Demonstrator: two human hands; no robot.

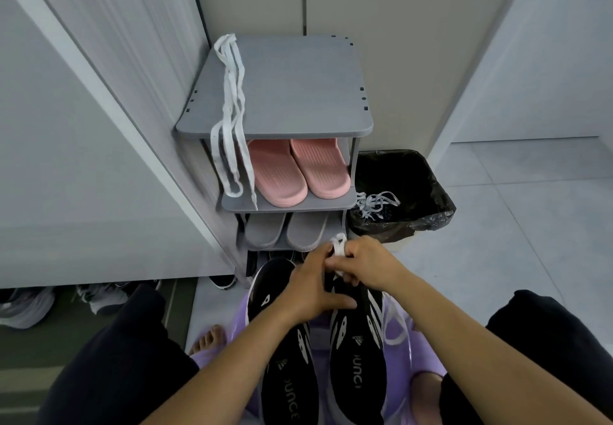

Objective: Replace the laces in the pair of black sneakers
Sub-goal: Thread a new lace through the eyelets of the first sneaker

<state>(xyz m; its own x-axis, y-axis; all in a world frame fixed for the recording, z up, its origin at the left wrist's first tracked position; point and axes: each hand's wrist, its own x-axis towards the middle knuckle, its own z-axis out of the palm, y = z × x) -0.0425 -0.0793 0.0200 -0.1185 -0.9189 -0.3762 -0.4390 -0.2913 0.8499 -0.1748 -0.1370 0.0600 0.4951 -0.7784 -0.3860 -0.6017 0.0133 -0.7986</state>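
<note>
Pale tiled floor [530,209], grey walls, a grey shoe rack [298,93] and a black-lined bin [414,172].
Two black sneakers [358,368] with white markings lie side by side between the person's knees. The rack holds two pink slippers [298,172] and two grey slippers [285,230]. The right hand [361,265] pinches a white lace [339,247]; the left hand [311,292] touches it, grip unclear.

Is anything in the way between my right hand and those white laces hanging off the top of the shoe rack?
Nothing visible. The white laces drape over the rack's top left edge, hanging free in front of the pink slippers; only open air lies between them and your right hand.
</note>
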